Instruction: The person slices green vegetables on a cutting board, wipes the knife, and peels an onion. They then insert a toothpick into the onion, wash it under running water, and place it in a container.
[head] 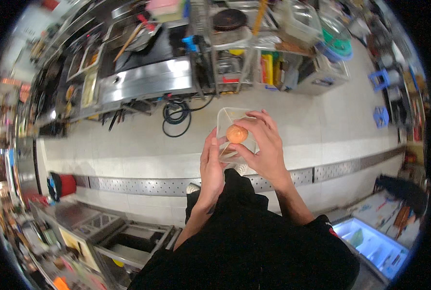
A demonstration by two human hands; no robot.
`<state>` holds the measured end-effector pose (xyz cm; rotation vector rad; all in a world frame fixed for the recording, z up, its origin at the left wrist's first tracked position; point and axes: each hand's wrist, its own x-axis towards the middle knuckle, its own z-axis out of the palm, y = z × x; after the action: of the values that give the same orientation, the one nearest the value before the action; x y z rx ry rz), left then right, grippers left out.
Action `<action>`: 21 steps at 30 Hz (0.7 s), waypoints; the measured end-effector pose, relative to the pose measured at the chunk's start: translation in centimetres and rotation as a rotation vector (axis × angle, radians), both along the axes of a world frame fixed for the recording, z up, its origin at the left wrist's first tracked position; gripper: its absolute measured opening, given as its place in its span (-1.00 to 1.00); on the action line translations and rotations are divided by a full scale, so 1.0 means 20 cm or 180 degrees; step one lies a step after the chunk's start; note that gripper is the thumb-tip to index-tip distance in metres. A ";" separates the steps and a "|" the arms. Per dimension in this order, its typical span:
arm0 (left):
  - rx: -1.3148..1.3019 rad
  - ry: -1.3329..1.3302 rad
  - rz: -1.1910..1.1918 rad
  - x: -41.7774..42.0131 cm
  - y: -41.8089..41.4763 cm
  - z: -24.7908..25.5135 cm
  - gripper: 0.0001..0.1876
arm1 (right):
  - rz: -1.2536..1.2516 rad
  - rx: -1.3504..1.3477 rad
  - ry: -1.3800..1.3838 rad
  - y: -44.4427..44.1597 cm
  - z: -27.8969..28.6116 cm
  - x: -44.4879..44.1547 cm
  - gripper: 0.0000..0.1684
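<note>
Over the floor, in front of my body, my left hand grips the left side of a clear plastic container with rounded corners. My right hand pinches a round orange-brown item between thumb and fingers. Its shape is egg-like, though a small onion cannot be ruled out. The item is within the container's outline as I look down; whether it touches the bottom I cannot tell. My right fingers cover part of the container's right side.
A steel cooking counter runs along the far left. Beneath its edge, a coiled black hose lies on the floor. A shelf rack holds tubs and pans. A perforated drain cover crosses the floor, with a lit chest at lower right.
</note>
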<state>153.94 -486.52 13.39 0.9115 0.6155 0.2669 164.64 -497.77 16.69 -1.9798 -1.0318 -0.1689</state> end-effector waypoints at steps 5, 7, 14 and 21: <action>-0.0317 -0.0227 0.0575 -0.47 0.46 0.13 -0.47 | 0.0613 0.0310 0.0093 0.53 0.12 -0.34 -0.38; -0.0492 -0.0278 0.0704 -0.74 0.64 0.13 -0.48 | 0.0780 0.0392 0.0247 0.73 0.14 -0.58 -0.37; -0.0804 -0.0762 0.1129 -1.57 1.16 0.18 -0.51 | 0.1694 0.0419 0.0000 1.41 0.22 -1.26 -0.35; -0.0861 -0.1037 0.1777 -2.08 1.45 0.16 -0.54 | 0.2331 0.0229 -0.0228 1.87 0.22 -1.72 -0.35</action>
<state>112.26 -457.53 16.59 0.4065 0.5747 0.7967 130.26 -460.42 21.06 -1.4272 -1.6964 0.1248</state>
